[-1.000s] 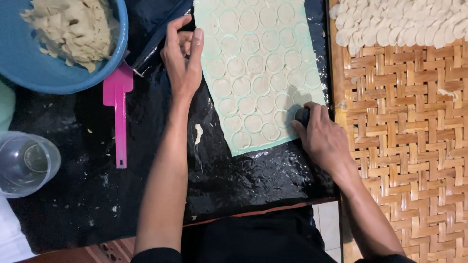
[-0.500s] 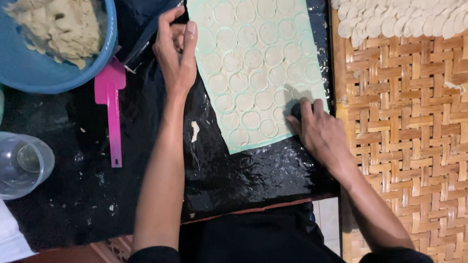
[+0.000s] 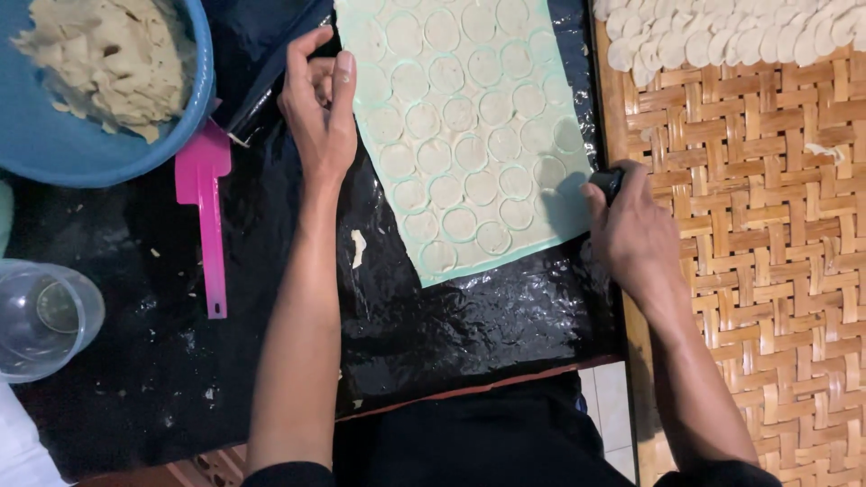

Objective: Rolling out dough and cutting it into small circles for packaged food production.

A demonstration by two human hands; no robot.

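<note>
A pale green dough sheet [image 3: 469, 135], scored all over with round cut-outs, lies on a black plastic cover [image 3: 451, 334]. My left hand [image 3: 316, 113] sits at the sheet's left edge, fingers curled and pinching that edge. My right hand [image 3: 631, 239] is at the sheet's lower right corner, closed around a small dark round cutter [image 3: 610, 180] that pokes out above the fingers. Both forearms reach up from the bottom of the view.
A blue bowl [image 3: 176, 135] of dough scraps stands at the top left, a pink spatula [image 3: 207, 216] below it. A clear plastic cup [image 3: 41, 316] sits at the left edge. A woven bamboo tray [image 3: 767, 225] on the right carries several cut dough rounds [image 3: 722, 36] along its top.
My right hand with the cutter has shifted from inside the sheet's lower right part out to its right edge. My left hand has stayed at the left edge.
</note>
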